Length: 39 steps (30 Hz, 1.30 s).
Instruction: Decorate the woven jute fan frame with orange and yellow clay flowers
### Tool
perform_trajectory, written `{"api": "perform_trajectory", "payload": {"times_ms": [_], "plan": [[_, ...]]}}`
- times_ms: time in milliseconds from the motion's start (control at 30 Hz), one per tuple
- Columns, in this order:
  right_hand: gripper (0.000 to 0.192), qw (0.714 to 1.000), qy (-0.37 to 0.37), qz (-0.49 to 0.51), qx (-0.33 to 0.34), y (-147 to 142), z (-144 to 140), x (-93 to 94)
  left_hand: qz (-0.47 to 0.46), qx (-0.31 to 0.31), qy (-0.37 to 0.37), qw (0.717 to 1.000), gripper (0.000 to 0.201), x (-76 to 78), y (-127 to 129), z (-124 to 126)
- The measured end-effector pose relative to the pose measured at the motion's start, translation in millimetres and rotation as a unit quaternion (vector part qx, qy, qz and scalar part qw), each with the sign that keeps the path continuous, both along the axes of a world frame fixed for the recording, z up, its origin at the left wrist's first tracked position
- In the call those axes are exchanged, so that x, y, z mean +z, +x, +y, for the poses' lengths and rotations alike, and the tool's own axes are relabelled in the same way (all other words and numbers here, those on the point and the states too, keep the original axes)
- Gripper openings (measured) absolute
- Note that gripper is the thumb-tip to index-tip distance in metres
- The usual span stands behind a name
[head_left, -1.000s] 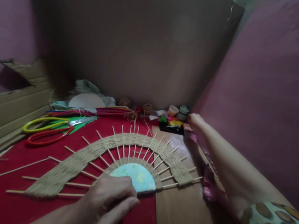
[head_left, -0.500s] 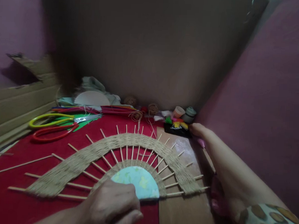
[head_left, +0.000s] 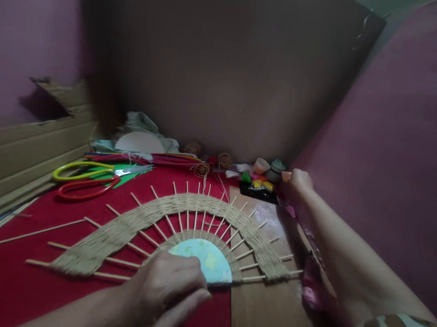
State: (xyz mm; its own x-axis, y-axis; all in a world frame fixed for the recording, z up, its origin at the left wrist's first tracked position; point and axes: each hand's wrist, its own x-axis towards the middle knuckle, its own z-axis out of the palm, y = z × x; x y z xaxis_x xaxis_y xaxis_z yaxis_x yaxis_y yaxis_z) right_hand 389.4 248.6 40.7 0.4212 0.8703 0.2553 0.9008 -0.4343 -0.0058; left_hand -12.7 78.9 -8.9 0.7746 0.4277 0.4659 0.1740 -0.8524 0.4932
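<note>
Fanning stick spokes, coarse woven arc [head_left: 187, 208]

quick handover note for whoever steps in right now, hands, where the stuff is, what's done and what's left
Left hand: pressed flat on the pale blue half-disc at the hub of the woven fan, holding nothing.
Right hand: stretched to the far right corner, fingers closed on something small and orange-tipped beside the little pots; what it is cannot be told.
Things: the fan lies on the red cloth; scissors at far left; twine balls at the back.
Done: an inner band and a wide outer band are woven across the spokes.
Left: spoke ends stick out bare beyond the weave, longest on the left.
</note>
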Motion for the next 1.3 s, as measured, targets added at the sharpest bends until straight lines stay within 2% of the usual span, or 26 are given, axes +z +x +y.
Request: {"api": "perform_trajectory", "payload": {"times_ms": [100,167,233,367,467,567,667,767,833,933,1000,1033,1100,1133,1167,1300], "plan": [[0.032,0.992,0.051,0.111,-0.014,-9.4,-6.7,18.2,-0.029,0.005,-0.001,1.000,0.018,-7.2,0.5,3.7],[0.030,0.977,0.075,0.197,0.014,-20.0,-14.0,24.6,-0.043,0.018,-0.016,0.999,0.020,-9.6,1.5,6.5],[0.029,0.951,0.087,0.292,0.059,-34.3,-23.8,26.6,-0.054,0.036,-0.044,0.997,0.022,-9.5,2.6,8.9],[0.023,0.863,0.096,0.469,0.163,-71.5,-49.9,26.6,-0.076,0.092,-0.161,0.980,0.022,-4.4,3.4,12.7],[0.019,0.784,0.085,0.567,0.236,-103.6,-75.8,26.0,-0.111,0.152,-0.265,0.946,0.021,-1.6,3.3,16.7],[0.018,0.722,0.068,0.626,0.286,-134.1,-104.6,21.2,-0.161,0.173,-0.324,0.916,0.027,-3.2,4.1,23.0],[0.018,0.677,0.046,0.660,0.321,-157.9,-128.9,11.0,-0.187,0.144,-0.374,0.897,0.036,-7.6,6.0,28.8],[0.019,0.649,0.033,0.681,0.338,-175.1,-145.2,-0.1,-0.180,0.111,-0.406,0.889,0.041,-9.2,7.9,30.2],[0.018,0.642,0.020,0.686,0.340,-184.8,-153.5,-5.3,-0.173,0.095,-0.417,0.887,0.040,-6.8,8.7,28.2],[0.017,0.655,0.003,0.672,0.345,-197.0,-164.5,-8.1,-0.169,0.094,-0.417,0.888,0.032,-0.6,9.3,23.2],[0.017,0.677,-0.009,0.641,0.362,-199.9,-167.9,-6.5,-0.170,0.109,-0.407,0.891,0.028,2.4,9.7,20.3],[0.017,0.706,-0.010,0.606,0.367,-198.2,-166.9,-4.6,-0.170,0.116,-0.402,0.892,0.026,3.1,9.9,19.2],[0.016,0.791,0.007,0.501,0.351,-186.1,-157.5,2.1,-0.166,0.120,-0.398,0.894,0.025,3.0,10.2,17.7],[0.015,0.856,0.039,0.409,0.314,-175.3,-149.2,6.7,-0.163,0.121,-0.395,0.896,0.026,2.4,10.2,17.1],[0.016,0.886,0.062,0.366,0.278,-161.6,-139.0,11.9,-0.159,0.122,-0.390,0.899,0.026,1.7,10.0,16.6],[0.019,0.960,0.137,0.208,0.129,-94.1,-94.0,29.0,-0.129,0.131,-0.344,0.921,0.023,-0.5,8.0,14.4]]}}
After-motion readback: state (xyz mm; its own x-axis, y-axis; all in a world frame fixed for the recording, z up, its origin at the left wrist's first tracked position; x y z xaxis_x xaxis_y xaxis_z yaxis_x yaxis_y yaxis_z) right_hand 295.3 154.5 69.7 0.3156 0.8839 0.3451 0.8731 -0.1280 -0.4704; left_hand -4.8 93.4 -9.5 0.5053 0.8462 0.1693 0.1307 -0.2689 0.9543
